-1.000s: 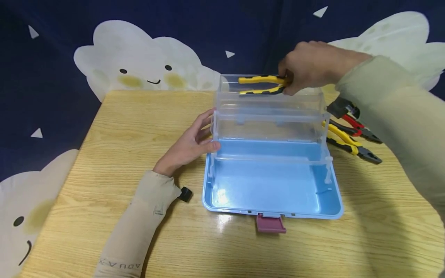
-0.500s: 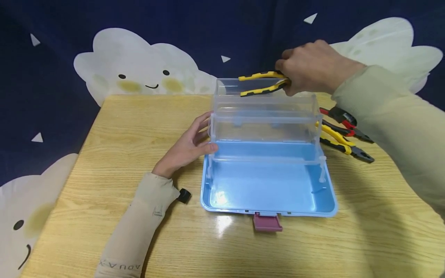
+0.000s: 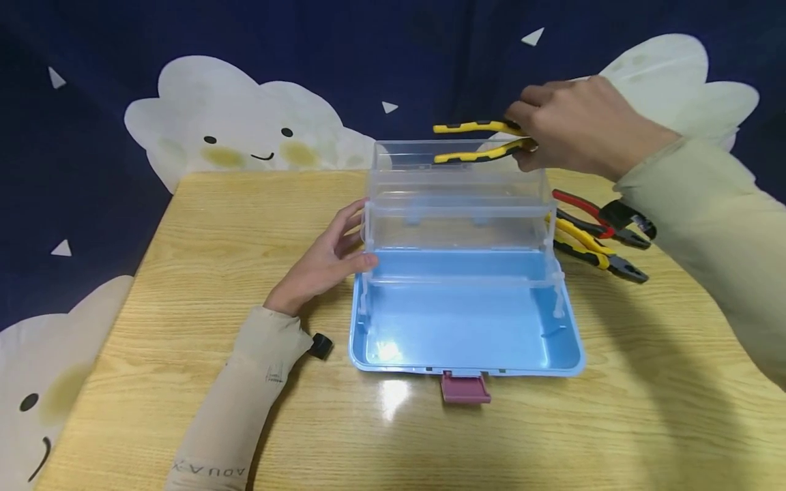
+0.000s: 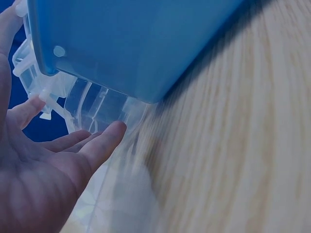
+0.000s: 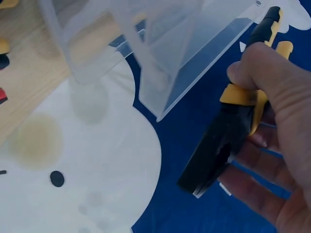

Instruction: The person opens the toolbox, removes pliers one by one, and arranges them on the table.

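My right hand (image 3: 589,129) grips pliers (image 3: 475,156) with yellow-and-black handles above the clear upper trays (image 3: 457,228) of an open toolbox (image 3: 399,370). Its handles point left and stand spread apart; in the right wrist view the dark head of the pliers (image 5: 209,150) points down and away from the fingers. At the toolbox's left side is my left hand (image 3: 328,262), the thumb on the edge by the tray's hinge. In the left wrist view, the fingers (image 4: 104,145) reach loosely along the clear plastic behind the blue base, without curling round it.
To the right of the toolbox lie yellow-and-black pliers (image 3: 623,268) and a red-and-black pair (image 3: 577,201), partly under the right forearm's line. A purple latch (image 3: 465,389) hangs from the toolbox's front. A navy cloth (image 3: 430,68) with clouds backs the wooden table (image 3: 245,232).
The right hand has shifted right relative to the toolbox with the pliers, whose handles look slightly wider apart. The left hand stays at the toolbox's side; the whole view has drifted a little.
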Tool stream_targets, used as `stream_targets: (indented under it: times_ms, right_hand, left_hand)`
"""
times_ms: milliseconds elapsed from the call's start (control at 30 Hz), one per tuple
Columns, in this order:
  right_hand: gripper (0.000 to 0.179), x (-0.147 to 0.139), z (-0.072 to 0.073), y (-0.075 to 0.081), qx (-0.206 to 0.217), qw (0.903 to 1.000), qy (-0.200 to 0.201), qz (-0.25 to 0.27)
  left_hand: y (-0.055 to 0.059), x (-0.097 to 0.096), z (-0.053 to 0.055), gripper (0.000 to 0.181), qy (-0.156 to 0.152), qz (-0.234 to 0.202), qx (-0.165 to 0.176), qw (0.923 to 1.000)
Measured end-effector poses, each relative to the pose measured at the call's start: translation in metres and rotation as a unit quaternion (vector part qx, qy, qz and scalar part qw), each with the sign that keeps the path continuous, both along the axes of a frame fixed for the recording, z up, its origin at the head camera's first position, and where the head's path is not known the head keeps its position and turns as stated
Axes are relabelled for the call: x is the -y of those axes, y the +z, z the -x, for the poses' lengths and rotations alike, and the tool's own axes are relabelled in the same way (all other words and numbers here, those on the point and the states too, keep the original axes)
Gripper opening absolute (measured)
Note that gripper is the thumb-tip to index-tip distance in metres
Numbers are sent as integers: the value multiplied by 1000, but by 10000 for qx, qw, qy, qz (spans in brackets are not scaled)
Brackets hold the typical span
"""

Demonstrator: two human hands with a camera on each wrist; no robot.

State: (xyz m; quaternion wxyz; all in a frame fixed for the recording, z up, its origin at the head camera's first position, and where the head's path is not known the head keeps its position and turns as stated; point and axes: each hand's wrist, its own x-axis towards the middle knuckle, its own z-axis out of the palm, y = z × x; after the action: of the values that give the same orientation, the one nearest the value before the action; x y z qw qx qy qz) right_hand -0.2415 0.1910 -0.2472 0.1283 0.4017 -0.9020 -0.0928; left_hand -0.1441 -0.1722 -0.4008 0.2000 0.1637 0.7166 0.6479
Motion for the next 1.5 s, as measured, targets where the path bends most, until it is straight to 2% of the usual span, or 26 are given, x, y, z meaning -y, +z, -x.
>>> stream_targets:
  times_ms: [100, 233, 467, 567, 900, 1133, 1267, 1500]
  right_hand:
    - [40, -9, -4, -3, -151, 9994, 23, 324]
    - [41, -21, -10, -4, -186, 9979, -201, 586]
    - [49, -40, -19, -3, -5, 9893, -1146, 904]
    - [49, -49, -21, -5, -62, 9845, -1397, 1062]
    - [54, -73, -36, -19, -426, 9768, -1484, 1486]
    - [53, -91, -49, -36, -639, 9639, -1701, 1947]
    - [52, -103, -52, -48, -734, 9598, -1661, 2140]
    - [53, -116, -57, -67, -460, 9532, -2007, 2214]
  left_hand:
    - [0, 2, 1, 96, 22, 36, -10, 10000]
    - [-1, 5, 2, 95, 61, 91, 1, 9999]
    - [-1, 11, 1, 89, 91, 101, -69, 9999]
    - [1, 14, -2, 89, 156, 166, -37, 9997]
    - [3, 24, -6, 94, 229, 224, -90, 9994]
    - [4, 27, -7, 98, 212, 268, -184, 9992]
    - [2, 26, -7, 99, 241, 311, -195, 9990]
    - [1, 27, -7, 97, 215, 243, -216, 9992]
